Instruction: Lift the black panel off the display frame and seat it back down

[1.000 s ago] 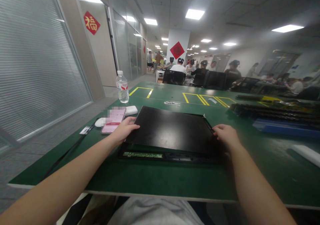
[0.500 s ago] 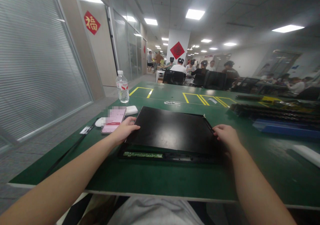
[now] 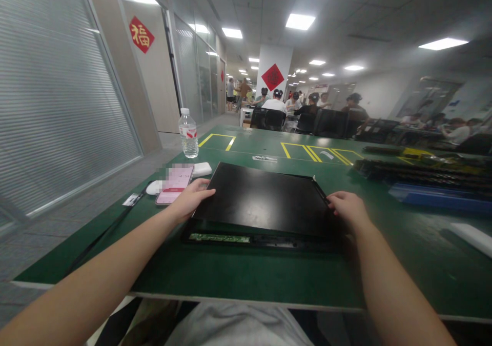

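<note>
A flat black display panel (image 3: 261,197) lies tilted over a black frame (image 3: 292,242) on the green table. Along the near side of the frame, a narrow green circuit board (image 3: 220,238) shows. My left hand (image 3: 194,200) is closed on the panel's left edge, thumb on top and fingers mostly hidden beneath. At the right side, my right hand (image 3: 348,208) pinches the dark edge strip (image 3: 320,188) where panel and frame meet. Its fingertips are partly hidden, and I cannot tell whether it grips the panel too.
Left of the panel lie a pink-screened phone (image 3: 175,184), a white case (image 3: 202,169) and a black strap (image 3: 107,228). A water bottle (image 3: 189,136) stands behind them. Dark strips (image 3: 415,174), a blue tray (image 3: 438,198) and a white bar (image 3: 472,238) are at right. People sit farther back.
Both hands and the panel stay in almost the same place. In the background, a person has shifted slightly.
</note>
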Available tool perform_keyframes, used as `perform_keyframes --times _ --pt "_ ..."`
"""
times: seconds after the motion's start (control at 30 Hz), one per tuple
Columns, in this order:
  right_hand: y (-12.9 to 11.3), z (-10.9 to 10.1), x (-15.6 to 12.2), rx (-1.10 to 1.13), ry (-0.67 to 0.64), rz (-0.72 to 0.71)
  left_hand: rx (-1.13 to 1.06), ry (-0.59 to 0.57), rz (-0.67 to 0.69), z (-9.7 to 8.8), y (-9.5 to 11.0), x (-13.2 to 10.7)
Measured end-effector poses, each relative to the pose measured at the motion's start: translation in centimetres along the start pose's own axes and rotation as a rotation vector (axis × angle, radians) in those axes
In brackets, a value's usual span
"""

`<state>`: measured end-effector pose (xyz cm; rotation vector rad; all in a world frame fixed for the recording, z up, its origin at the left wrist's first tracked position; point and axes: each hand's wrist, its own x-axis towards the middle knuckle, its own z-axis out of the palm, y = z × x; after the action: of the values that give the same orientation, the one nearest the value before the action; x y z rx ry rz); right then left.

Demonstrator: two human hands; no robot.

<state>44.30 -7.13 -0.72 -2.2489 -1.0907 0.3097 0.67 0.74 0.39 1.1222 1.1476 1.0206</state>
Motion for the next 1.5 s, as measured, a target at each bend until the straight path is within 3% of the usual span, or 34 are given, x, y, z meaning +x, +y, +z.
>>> perform_keyframes --times 0.3,0.53,1.07,1.5 --pt "0.0 0.1 0.1 0.006 -0.006 -0.006 0.136 -0.032 0.168 -1.0 0.0 0.4" --pt "0.1 0.0 0.1 0.021 -0.003 -0.011 0.461 0.088 0.351 -2.1 -1.1 1.9" --pt "1.0 0.4 0.9 0.100 -0.011 -0.004 0.811 0.051 0.350 -2.7 -2.5 3.2" --pt "1.5 0.6 1.5 0.126 -0.030 -0.001 0.928 0.031 0.334 -2.7 -2.5 3.1"
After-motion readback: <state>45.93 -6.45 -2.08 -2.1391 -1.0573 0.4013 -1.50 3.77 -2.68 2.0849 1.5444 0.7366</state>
